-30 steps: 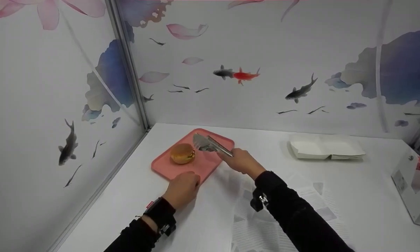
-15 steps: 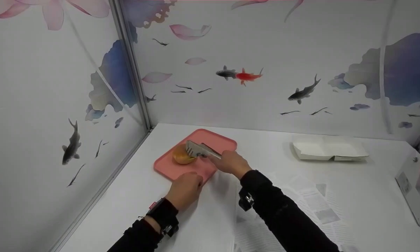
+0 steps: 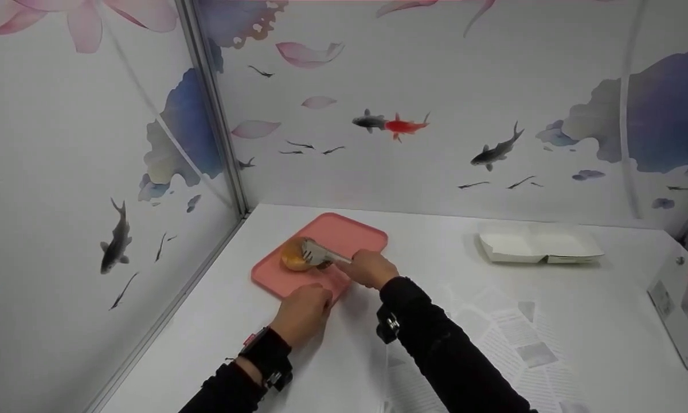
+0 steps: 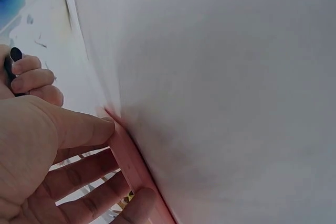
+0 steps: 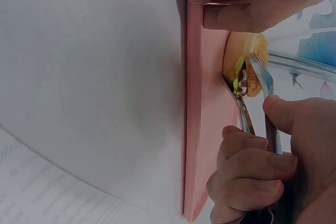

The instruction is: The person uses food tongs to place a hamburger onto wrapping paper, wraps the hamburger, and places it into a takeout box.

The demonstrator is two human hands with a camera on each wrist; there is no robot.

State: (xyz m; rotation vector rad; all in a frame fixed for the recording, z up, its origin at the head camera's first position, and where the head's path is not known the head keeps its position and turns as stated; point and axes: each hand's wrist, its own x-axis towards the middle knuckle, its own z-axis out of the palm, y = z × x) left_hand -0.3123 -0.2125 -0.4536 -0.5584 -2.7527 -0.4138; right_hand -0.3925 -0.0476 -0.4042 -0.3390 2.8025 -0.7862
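Observation:
A burger [image 3: 292, 254] with a browned bun rests on a pink tray [image 3: 352, 232] at the table's back left. My right hand [image 3: 372, 268] grips metal serving tongs [image 3: 324, 254], reaching in from the right. In the right wrist view, one tong arm [image 5: 266, 80] lies over the top bun, and the other meets the burger's lower edge, where green leaf and filling show. My left hand [image 3: 301, 312] pinches the tray's near rim between thumb and fingers, as the left wrist view shows at the rim [image 4: 128, 153].
A pale two-part food box [image 3: 542, 244], lidless on top, stands at the back right. Printed paper sheets [image 3: 527, 344] lie under and beside my right forearm. A metal-sided holder [image 3: 682, 310] is at the right edge. Patterned walls [image 3: 321, 172] enclose the table.
My right hand has moved left and slightly down, bringing the tongs from above the tray's middle onto the burger. The left hand stays at the tray's rim.

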